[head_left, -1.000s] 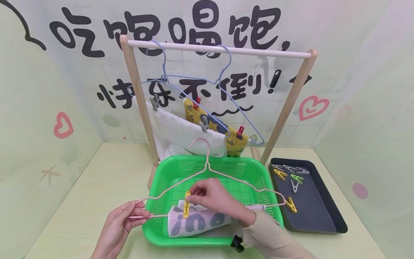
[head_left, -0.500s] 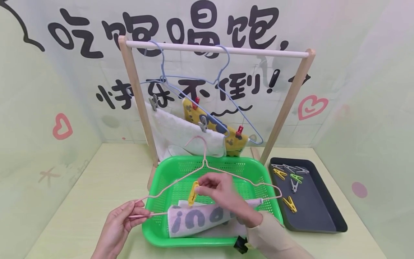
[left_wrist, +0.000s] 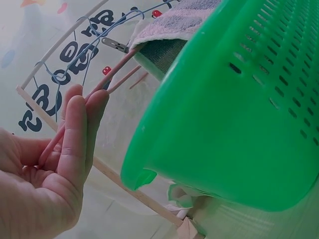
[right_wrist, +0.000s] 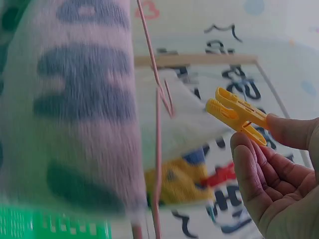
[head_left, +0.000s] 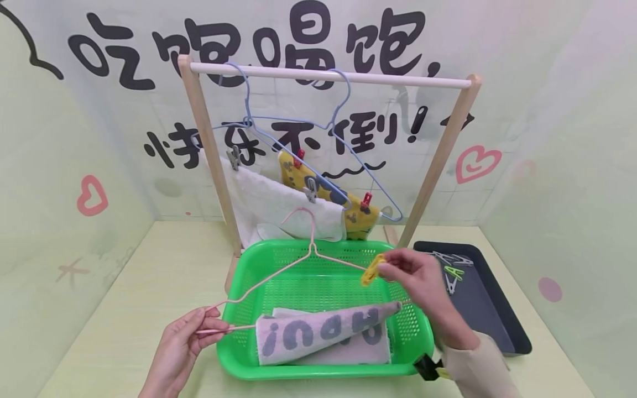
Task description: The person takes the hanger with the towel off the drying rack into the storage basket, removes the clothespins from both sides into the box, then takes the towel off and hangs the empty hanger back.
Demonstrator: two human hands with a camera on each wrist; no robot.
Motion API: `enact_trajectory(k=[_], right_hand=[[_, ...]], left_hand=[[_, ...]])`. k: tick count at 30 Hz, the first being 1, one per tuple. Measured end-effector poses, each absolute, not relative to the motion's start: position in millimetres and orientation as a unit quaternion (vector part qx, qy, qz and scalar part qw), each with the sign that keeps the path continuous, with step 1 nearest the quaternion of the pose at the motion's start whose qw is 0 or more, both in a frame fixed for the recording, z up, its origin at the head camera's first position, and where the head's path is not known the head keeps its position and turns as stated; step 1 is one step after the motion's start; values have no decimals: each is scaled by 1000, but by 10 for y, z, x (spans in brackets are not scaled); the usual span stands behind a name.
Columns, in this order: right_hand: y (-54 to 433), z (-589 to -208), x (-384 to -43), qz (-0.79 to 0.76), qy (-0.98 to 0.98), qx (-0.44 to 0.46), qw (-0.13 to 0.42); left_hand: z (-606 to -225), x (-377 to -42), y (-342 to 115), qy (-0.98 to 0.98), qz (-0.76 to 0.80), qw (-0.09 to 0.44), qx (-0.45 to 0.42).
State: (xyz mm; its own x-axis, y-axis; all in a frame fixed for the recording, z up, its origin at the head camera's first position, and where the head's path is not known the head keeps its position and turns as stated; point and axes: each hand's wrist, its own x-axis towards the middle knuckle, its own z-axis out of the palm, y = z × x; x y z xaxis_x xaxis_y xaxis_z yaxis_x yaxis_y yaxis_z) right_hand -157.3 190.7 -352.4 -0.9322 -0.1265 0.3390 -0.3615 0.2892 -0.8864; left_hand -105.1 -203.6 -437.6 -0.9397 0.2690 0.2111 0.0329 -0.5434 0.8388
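Note:
My left hand (head_left: 183, 338) grips the left end of a pink clothes hanger (head_left: 271, 279), its fingers round the wire in the left wrist view. Over the hanger's bottom bar hangs a pale pink towel (head_left: 298, 334) with grey lettering, its lower part inside the green basket (head_left: 318, 373). Between thumb and fingers, my right hand (head_left: 420, 282) pinches a yellow clothespin (head_left: 371, 270), held in front of the hanger's right arm. The right wrist view shows this clothespin (right_wrist: 238, 113) apart from the towel. The hanger's right end is hidden behind my right hand.
Behind the basket stands a wooden rack with a white rail (head_left: 328, 76). Two blue hangers on it carry a white towel (head_left: 278, 199) with grey clips and a yellow towel (head_left: 365, 216) with red clips. A dark tray (head_left: 490, 320) on the right holds several clothespins.
My right hand has lifted the yellow clothespin off the towel's left part and carried it rightward and up. The left hand keeps its hold; the hanger's right side has shifted slightly left.

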Motion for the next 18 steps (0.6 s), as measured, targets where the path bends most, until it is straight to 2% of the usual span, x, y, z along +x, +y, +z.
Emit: enact_trajectory(k=[4,8,18], right_hand=[[2218,-3508,-1552,554,-811,108,153],[2515,-3578,-1559,502,-845,59,172],[3029,-3938,-1722,390,-912,-38,120]], left_hand=[[-4373,-1049,-2036,476,863,67,157],[-4370,-1046,-2039,475,864,65,154],[-4370,-1043,-2036,474,865,60,155]])
